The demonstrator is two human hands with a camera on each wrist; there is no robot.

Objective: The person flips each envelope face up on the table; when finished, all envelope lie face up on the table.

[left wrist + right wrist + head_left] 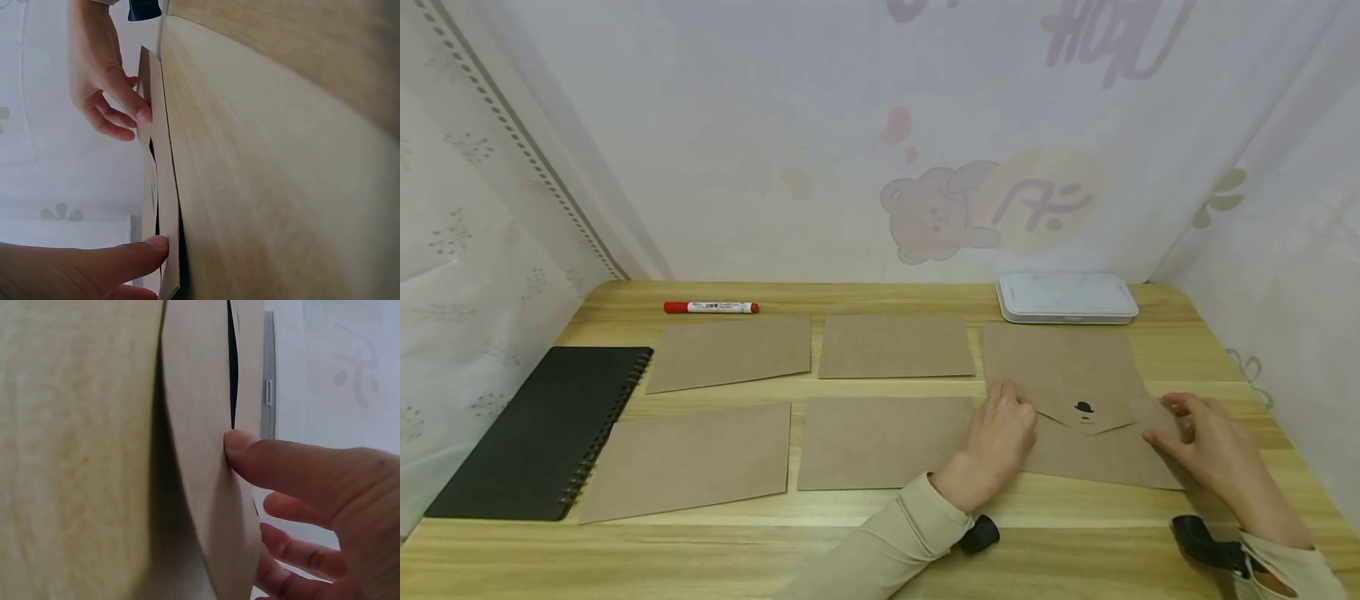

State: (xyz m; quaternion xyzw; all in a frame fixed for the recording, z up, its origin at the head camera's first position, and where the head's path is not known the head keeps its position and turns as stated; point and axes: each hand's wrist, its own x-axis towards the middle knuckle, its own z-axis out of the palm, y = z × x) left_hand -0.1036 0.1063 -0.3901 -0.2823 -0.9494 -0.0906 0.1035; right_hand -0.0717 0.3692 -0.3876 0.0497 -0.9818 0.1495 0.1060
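A brown kraft-paper envelope (1105, 458) lies at the front right, its pointed flap (1078, 408) printed with a small black hat. My left hand (996, 437) grips its left end, the thumb (147, 253) on top. At the right end my right hand (1213, 446) pinches the paper, with the thumb (275, 462) near the flap's opening and the other fingers beyond the edge. Both wrist views show a dark gap under the flap, and the envelope's near edge stands a little off the wooden table (281, 187). Directly behind lies another brown envelope (1056, 354).
More plain brown envelopes (883, 442) lie in two rows to the left. A black spiral notebook (535, 433) is at the far left, a red-capped marker (718, 307) at the back. A white flat case (1067, 297) stands at the back right. Printed curtains (775, 125) enclose the table.
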